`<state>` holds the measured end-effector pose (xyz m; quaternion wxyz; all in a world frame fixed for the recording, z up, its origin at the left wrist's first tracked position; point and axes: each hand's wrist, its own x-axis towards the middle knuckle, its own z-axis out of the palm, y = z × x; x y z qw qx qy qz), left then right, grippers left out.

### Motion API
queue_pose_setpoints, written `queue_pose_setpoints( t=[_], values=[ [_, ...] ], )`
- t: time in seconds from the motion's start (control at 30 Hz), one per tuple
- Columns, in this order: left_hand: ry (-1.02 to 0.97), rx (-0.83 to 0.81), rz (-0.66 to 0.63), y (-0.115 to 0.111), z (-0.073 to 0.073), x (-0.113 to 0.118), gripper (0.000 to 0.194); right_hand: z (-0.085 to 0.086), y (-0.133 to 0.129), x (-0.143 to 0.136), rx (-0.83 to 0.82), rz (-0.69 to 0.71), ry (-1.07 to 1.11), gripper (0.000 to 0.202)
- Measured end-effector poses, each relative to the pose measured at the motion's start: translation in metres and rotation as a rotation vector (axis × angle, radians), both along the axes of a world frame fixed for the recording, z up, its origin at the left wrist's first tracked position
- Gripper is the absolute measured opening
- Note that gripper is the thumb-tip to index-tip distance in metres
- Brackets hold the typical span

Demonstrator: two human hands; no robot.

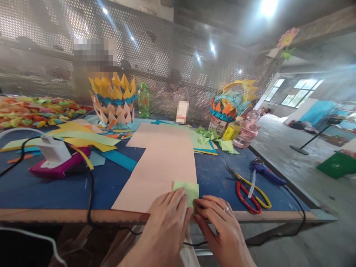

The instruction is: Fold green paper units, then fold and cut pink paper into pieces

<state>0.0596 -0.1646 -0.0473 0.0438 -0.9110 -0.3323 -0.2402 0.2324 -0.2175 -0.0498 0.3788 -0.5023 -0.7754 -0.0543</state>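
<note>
A small piece of light green paper point(191, 190) lies at the near edge of the table, on the lower right part of a large pale pink sheet point(164, 163). My left hand point(169, 218) presses its closed fingers on the left side of the green paper. At the paper's right edge, my right hand point(218, 220), with a ring on one finger, has its thumb and fingers pinched together. The fingers partly hide the paper's lower half. Right of my right hand are scissors point(251, 193) with red and yellow handles, partly under a blue glue gun point(267, 173).
A purple power strip point(59, 168) with a white plug and black cord sits left. Coloured paper strips point(86, 135) and folded paper pieces point(36, 111) lie behind. Layered paper crowns point(114, 100), a green bottle point(144, 101), a yellow bottle point(232, 129) and a pink jug point(247, 129) stand farther back.
</note>
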Motion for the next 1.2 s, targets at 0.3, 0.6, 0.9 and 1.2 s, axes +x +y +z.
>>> queue_pose_setpoints(
  t=[0.3, 0.6, 0.9, 1.2],
  values=[
    [0.152, -0.086, -0.053, 0.029, -0.004, -0.003, 0.048, -0.002, 0.002, 0.000, -0.010, -0.001, 0.054, 0.015],
    [0.058, 0.018, 0.041, 0.009, -0.011, 0.006, 0.042, 0.001, 0.000, 0.006, -0.054, 0.026, -0.019, 0.023],
    [0.165, 0.085, 0.050, 0.007, -0.022, 0.003, 0.056, 0.002, -0.002, 0.009, -0.102, 0.015, -0.053, 0.028],
    [0.172, 0.174, 0.121, 0.002, -0.027, 0.010, 0.054, 0.003, 0.000, 0.007, -0.070, 0.019, -0.029, 0.029]
  ],
)
